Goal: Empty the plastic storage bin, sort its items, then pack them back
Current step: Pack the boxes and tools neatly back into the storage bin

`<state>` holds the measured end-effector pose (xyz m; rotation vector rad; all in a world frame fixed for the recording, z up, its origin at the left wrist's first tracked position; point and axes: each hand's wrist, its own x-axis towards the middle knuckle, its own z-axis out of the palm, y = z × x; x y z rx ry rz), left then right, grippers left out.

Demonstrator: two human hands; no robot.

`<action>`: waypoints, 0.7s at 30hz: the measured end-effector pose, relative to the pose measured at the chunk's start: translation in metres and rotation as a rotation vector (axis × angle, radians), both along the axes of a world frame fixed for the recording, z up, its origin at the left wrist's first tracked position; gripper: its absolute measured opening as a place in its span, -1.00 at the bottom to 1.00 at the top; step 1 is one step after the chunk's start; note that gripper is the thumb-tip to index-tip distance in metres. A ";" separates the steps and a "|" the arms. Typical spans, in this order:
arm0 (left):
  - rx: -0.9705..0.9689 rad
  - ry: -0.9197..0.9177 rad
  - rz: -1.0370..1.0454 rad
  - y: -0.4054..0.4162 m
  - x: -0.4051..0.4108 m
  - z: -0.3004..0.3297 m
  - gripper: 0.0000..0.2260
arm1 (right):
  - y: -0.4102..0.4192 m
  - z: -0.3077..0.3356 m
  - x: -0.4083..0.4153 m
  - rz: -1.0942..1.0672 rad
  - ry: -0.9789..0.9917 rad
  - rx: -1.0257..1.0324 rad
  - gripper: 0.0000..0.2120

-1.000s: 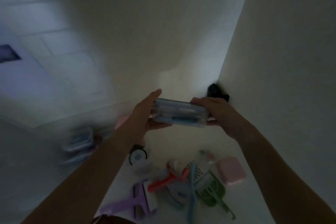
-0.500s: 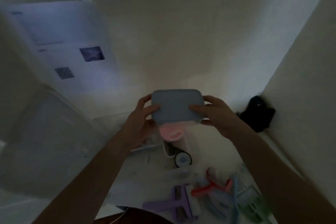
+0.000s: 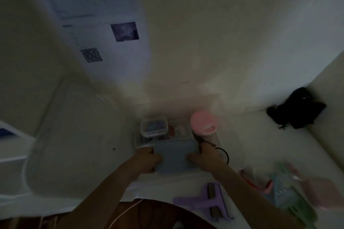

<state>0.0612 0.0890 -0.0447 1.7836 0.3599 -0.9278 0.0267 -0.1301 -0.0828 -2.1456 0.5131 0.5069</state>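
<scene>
Both hands, left (image 3: pixel 149 161) and right (image 3: pixel 207 158), grip the grey-blue lidded plastic box (image 3: pixel 176 156); lowering carelessly might topple the pink-lidded cup (image 3: pixel 203 126) (just beside).

We can read no text: the white paper sheet (image 3: pixel 104 29) on the wall carries faint printed lines and two dark square patches, all too blurred.

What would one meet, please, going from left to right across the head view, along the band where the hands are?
Large translucent storage bin → left hand → grey-blue lidded container → right hand → black hair tie → blurred comb pile.
</scene>
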 end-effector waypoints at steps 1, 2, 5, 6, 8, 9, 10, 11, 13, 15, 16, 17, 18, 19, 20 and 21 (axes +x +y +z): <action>0.012 0.002 -0.009 0.002 0.003 -0.006 -0.71 | 0.002 -0.002 0.002 -0.014 0.009 -0.028 -0.42; 0.019 0.000 -0.005 0.004 0.006 -0.011 -0.70 | 0.003 -0.005 0.004 -0.030 0.014 -0.046 -0.46; 0.013 -0.020 0.050 0.007 0.010 -0.017 -0.76 | 0.005 -0.008 0.009 -0.121 0.028 -0.034 -0.58; -0.024 -0.032 0.079 0.007 0.010 -0.018 -0.78 | 0.005 -0.010 0.010 -0.187 0.034 0.024 -0.59; -0.160 -0.083 0.120 0.005 0.015 -0.019 -0.78 | 0.004 -0.014 0.012 -0.340 0.042 0.207 -0.59; -0.234 -0.121 0.132 0.003 0.018 -0.016 -0.75 | 0.004 -0.013 0.013 -0.395 0.037 0.303 -0.64; -0.296 -0.147 0.163 0.000 0.023 -0.015 -0.73 | 0.005 -0.011 0.013 -0.446 0.035 0.395 -0.70; -0.341 -0.177 0.192 -0.004 0.028 -0.016 -0.72 | 0.007 -0.007 0.013 -0.499 0.032 0.471 -0.76; -0.369 -0.239 0.269 -0.010 0.037 -0.014 -0.75 | 0.011 -0.003 0.013 -0.615 0.002 0.627 -0.81; -0.189 -0.441 0.293 -0.008 0.046 -0.018 -0.83 | 0.015 -0.002 0.013 -0.691 -0.024 0.776 -0.81; 0.008 -0.617 0.242 -0.006 0.050 -0.021 -0.85 | 0.017 -0.001 0.012 -0.709 -0.033 0.811 -0.81; 0.223 -0.793 0.136 0.000 0.055 -0.027 -0.81 | 0.017 -0.004 0.013 -0.727 -0.045 0.815 -0.81; 0.395 -0.929 -0.007 0.006 0.062 -0.035 -0.72 | 0.017 -0.007 0.013 -0.755 -0.058 0.814 -0.81; 0.494 -1.003 -0.153 0.012 0.068 -0.042 -0.61 | 0.017 -0.009 0.015 -0.777 -0.070 0.794 -0.83; 0.556 -1.026 -0.281 0.019 0.077 -0.052 -0.49 | 0.018 -0.010 0.017 -0.802 -0.080 0.767 -0.84; 0.604 -1.009 -0.390 0.024 0.086 -0.059 -0.40 | 0.018 -0.012 0.019 -0.821 -0.083 0.736 -0.85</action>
